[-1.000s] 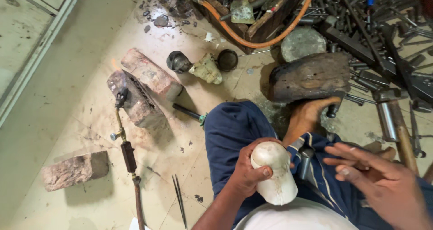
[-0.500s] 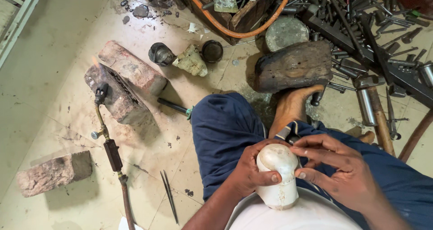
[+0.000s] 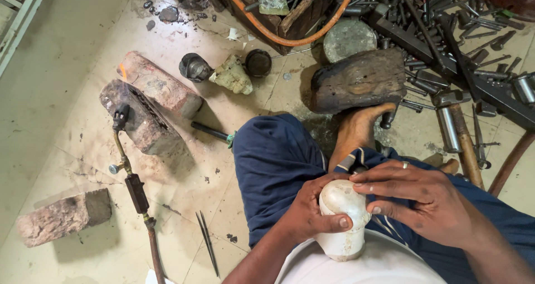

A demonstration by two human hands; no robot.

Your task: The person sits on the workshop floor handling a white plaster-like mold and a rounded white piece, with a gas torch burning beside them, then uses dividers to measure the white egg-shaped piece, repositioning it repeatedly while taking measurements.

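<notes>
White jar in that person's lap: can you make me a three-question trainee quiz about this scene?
1. True or false: both hands touch the white jar.
2. Which hand wears a ring? A) left hand B) right hand
3. What lies on the floor beside the bricks?

Key: 1. True. 2. B. 3. A gas torch on a hose.

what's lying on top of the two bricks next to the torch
A gas torch rests its tip on the nearer brick; a small flame shows at the farther brick. Nothing else visible.
</notes>
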